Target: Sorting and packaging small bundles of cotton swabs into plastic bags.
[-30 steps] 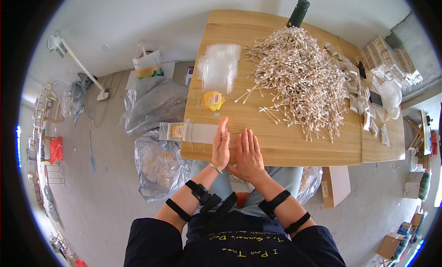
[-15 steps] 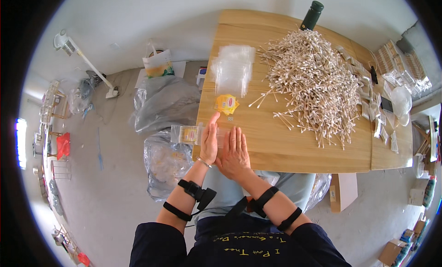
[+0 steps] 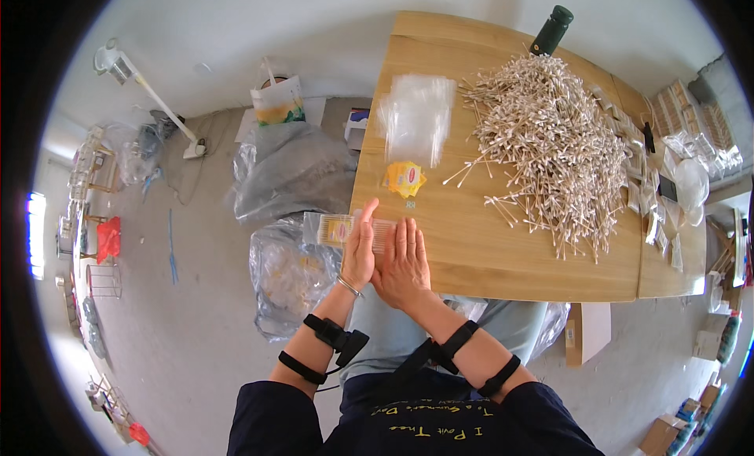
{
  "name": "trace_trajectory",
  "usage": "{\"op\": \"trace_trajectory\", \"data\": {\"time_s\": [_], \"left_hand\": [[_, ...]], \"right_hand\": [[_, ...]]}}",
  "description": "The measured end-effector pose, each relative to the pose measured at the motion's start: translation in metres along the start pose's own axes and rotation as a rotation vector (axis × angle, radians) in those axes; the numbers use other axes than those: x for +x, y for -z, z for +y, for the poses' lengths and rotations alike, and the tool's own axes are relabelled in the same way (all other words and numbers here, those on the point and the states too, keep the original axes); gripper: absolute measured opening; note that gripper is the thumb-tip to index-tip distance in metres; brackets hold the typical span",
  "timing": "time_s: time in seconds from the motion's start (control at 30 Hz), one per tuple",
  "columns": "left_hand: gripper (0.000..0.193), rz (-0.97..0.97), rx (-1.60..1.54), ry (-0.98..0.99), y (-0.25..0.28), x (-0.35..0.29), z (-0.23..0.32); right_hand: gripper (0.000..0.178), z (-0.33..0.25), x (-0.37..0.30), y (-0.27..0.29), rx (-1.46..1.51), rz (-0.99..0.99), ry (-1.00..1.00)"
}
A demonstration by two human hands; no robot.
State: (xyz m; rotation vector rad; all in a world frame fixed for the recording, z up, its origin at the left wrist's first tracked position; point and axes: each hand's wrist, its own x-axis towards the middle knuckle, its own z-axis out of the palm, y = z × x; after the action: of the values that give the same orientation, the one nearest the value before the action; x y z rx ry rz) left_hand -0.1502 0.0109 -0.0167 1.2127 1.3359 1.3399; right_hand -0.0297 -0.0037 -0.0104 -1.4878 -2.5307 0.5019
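Note:
A clear plastic packet of cotton swabs (image 3: pixel 336 229) with a yellow label lies across the table's left front edge, its left end sticking out past the wood. My left hand (image 3: pixel 360 250) stands on its edge over the packet, fingers stretched and holding nothing. Flat on the packet's right part rests my right hand (image 3: pixel 403 260), fingers straight; it hides that end. Both hands nearly meet at the wrists. Just beyond them lies a small stack of yellow cards (image 3: pixel 405 179). Farther back is a pile of clear empty bags (image 3: pixel 416 118).
A big heap of loose cotton swabs (image 3: pixel 550 150) covers the right of the wooden table (image 3: pixel 487 271). Behind it stands a dark green bottle (image 3: pixel 552 30). Small packets and a phone (image 3: pixel 667 188) lie at the right. Large plastic bags (image 3: pixel 290 279) sit on the floor at the left.
The view has shifted, so the table appears farther right. Against the packet, both hands have slid a little to the left, closer to its yellow label. They remain outstretched.

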Motion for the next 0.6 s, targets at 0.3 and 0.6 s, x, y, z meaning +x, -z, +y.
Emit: {"op": "trace_trajectory", "data": {"time_s": [0.3,0.6], "left_hand": [[0.069,-0.12,-0.335,0.057,0.0085,0.0049,0.0013],[0.068,-0.062,-0.193,0.02,0.0064,0.0011,-0.0031]], "right_hand": [[0.087,-0.0072,0.0053,0.0024,0.023,-0.018,-0.038],[0.078,-0.005,-0.0008,0.0023,0.018,0.029,0.034]]}}
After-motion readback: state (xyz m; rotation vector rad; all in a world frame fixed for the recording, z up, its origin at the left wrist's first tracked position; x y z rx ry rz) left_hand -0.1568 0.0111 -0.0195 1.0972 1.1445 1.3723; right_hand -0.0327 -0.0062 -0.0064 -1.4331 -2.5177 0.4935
